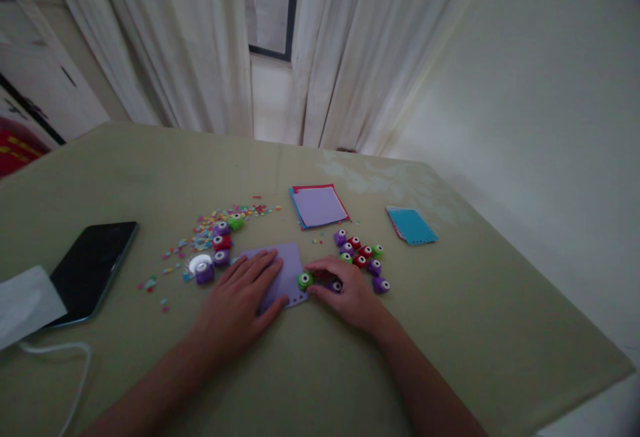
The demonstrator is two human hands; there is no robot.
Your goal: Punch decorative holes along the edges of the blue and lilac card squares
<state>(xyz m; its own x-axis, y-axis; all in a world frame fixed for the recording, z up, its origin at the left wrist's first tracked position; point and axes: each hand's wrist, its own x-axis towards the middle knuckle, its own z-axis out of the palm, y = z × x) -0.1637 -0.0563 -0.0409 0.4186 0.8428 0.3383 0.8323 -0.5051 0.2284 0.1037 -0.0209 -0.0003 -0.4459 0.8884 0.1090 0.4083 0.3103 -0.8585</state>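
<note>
My left hand (245, 287) lies flat with its fingers stretched over a purple paper sheet (290, 270). Small holes run along the sheet's near edge. At the sheet's right edge, my right hand (347, 287) grips a small green craft punch (305, 281) with a white eye-like button, between thumb and fingers. Partly under that hand sits a purple punch (336, 286). Just beyond it stands a cluster of purple, red and green punches (367, 251). Several more punches (221, 243) stand left of the sheet, next to a round white object (201, 262).
Colourful paper confetti (203, 233) is scattered at the left. A stack of coloured paper (321, 207) lies farther back, and a blue sheet with a punched edge (413, 226) to its right. A dark tablet (95, 270), a white paper (27, 303) and a white cable (83, 363) occupy the left side.
</note>
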